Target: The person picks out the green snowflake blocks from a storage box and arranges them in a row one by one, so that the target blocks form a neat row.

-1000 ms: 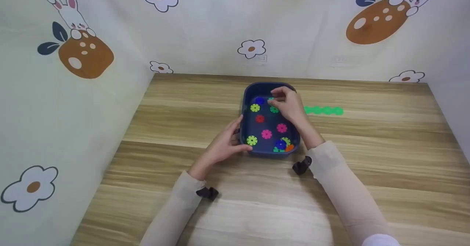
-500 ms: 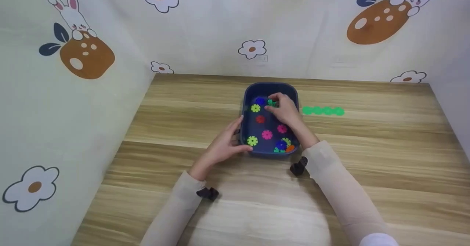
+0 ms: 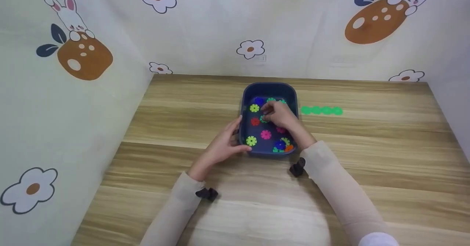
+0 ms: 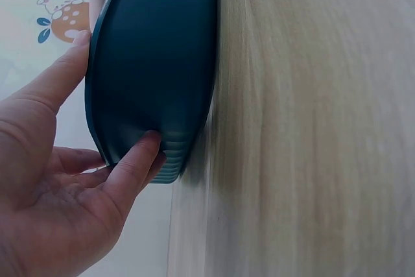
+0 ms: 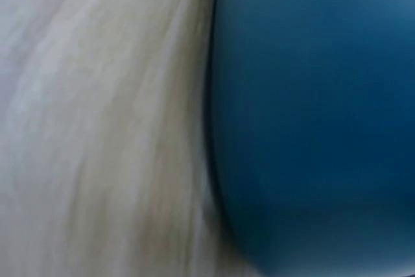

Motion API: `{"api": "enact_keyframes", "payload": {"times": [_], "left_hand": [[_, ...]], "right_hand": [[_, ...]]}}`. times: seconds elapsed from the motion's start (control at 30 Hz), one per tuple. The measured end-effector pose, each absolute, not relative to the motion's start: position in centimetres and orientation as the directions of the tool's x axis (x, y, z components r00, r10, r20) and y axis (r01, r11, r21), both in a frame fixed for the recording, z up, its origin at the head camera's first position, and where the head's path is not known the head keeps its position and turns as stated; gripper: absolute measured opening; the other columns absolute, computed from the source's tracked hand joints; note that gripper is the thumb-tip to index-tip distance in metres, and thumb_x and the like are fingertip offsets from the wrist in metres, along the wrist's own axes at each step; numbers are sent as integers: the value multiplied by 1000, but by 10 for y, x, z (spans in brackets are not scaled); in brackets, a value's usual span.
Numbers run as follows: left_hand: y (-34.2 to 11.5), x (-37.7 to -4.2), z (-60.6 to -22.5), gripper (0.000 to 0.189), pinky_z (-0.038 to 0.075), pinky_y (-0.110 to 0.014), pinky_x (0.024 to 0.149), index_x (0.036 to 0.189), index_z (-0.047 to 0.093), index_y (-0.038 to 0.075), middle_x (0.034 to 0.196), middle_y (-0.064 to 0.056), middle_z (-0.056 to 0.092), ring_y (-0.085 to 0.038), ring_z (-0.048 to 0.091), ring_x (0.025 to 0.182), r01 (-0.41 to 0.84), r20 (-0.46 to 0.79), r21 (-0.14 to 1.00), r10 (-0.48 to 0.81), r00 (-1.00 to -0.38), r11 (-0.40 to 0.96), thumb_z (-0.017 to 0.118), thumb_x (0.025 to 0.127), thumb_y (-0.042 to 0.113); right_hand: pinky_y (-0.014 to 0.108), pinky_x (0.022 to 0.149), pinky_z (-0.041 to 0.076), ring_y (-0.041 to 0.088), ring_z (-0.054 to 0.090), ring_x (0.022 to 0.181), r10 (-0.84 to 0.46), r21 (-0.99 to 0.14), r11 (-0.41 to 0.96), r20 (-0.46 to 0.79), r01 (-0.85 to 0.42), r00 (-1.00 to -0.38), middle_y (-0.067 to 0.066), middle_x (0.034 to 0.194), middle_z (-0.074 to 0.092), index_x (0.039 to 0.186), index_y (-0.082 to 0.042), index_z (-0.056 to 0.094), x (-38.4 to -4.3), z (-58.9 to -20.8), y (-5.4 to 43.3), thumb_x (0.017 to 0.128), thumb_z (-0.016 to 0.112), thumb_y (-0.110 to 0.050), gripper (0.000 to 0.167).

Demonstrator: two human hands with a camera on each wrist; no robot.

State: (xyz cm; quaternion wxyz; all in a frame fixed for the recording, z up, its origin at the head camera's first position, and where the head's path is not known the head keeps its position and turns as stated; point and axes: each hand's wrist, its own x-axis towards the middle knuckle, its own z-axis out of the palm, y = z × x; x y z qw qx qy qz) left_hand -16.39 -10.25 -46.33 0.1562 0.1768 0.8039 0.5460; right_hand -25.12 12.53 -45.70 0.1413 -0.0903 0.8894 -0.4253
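Note:
In the head view my right hand (image 3: 281, 114) reaches down inside a dark blue plastic bin (image 3: 270, 89). Its thumb and fingertips are a little apart, with a green snowflake disc (image 3: 263, 119) right at the thumb tip. Beside that disc lies a red snowflake disc (image 3: 255, 121). My left hand (image 3: 223, 143) grips the bin at its near left corner, thumb on the rim. From the left wrist, the same hand (image 4: 71, 180) has fingertips against the bin's outer wall (image 4: 152, 50). The right wrist view shows only the bin's outside wall (image 5: 311, 108) and the tabletop, no hand.
More snowflake discs lie in the bin, including a yellow disc (image 3: 254, 108), a pink disc (image 3: 266, 134) and an orange disc (image 3: 289, 148). A joined row of green discs (image 3: 322, 110) lies on the wooden table (image 3: 374, 147) to the right. A patterned wall covering (image 3: 205, 29) stands behind.
My right hand has moved left and toward me within the bin. One green disc now lies nearer the red disc, which has shifted slightly left. The left hand stays put.

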Motion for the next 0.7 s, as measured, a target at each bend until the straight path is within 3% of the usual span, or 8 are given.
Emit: {"api": "enact_keyframes", "payload": {"times": [0.17, 0.47, 0.7], "left_hand": [[-103, -164, -463, 103, 52, -37, 106, 161, 13, 8, 165, -21, 16, -38, 41, 143, 102, -66, 937, 458, -886, 333, 81, 84, 18], [-104, -164, -465, 104, 52, -40, 106, 161, 12, 10, 166, -19, 14, -38, 42, 143, 104, -66, 936, 461, -885, 335, 81, 83, 21], [-104, -165, -465, 105, 52, -39, 107, 161, 12, 11, 166, -19, 13, -38, 41, 143, 89, -79, 937, 455, -887, 337, 81, 83, 21]], "right_hand": [[39, 90, 57, 28, 66, 102, -318, -764, 643, -204, -53, -926, 20, 114, 69, 118, 2, 67, -251, -459, 124, 87, 70, 2, 31], [41, 93, 57, 26, 63, 99, -396, -670, 729, -247, -140, -885, 17, 112, 68, 117, -2, 70, -248, -459, 121, 85, 73, 2, 33], [35, 83, 57, 21, 62, 88, -404, -650, 744, -257, -152, -878, 13, 102, 70, 108, -4, 72, -248, -461, 120, 83, 78, -3, 27]]}}
